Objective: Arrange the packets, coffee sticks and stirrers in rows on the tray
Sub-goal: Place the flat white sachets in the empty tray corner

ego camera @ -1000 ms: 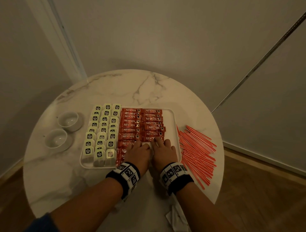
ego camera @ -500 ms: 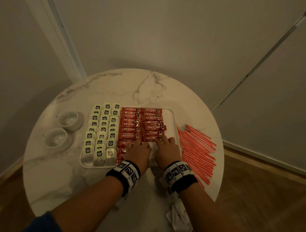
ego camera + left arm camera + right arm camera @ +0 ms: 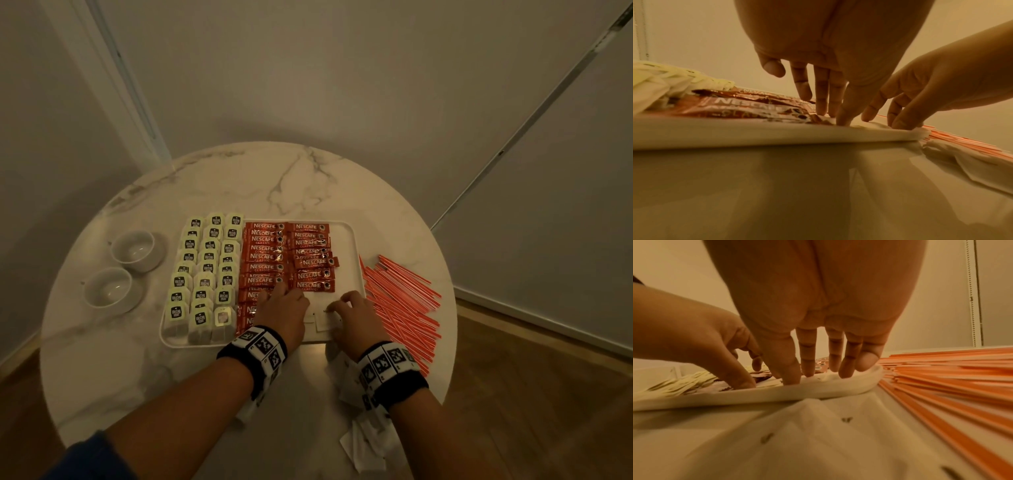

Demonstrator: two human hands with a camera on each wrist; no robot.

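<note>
Both forearms reach forward side by side, each wrist wrapped in a black band with black-and-white markers. The left hand point(image 3: 281, 308) lies palm down, fingers nearly straight and pointing forward, tips pressed down. The right hand point(image 3: 356, 317) is palm down just beside it, fingers gently bent, fingertips point(image 3: 845, 371) touching down.

- The head view looks steeply down from above the near edge of the round white marble counter point(image 3: 212, 178), taking in its whole top and the walls beyond.
- The left wrist view sits low, almost at counter level, very close, facing along the left hand point(image 3: 830, 53) across the near rim of the white rectangular tray point(image 3: 756, 136).
- The right wrist view sits equally low and close, facing along the right hand point(image 3: 818, 308) over the same rim.
- All three share the tray's near right corner, both hands and the fanned orange-red plastic stirrers point(image 3: 953, 369).
</note>
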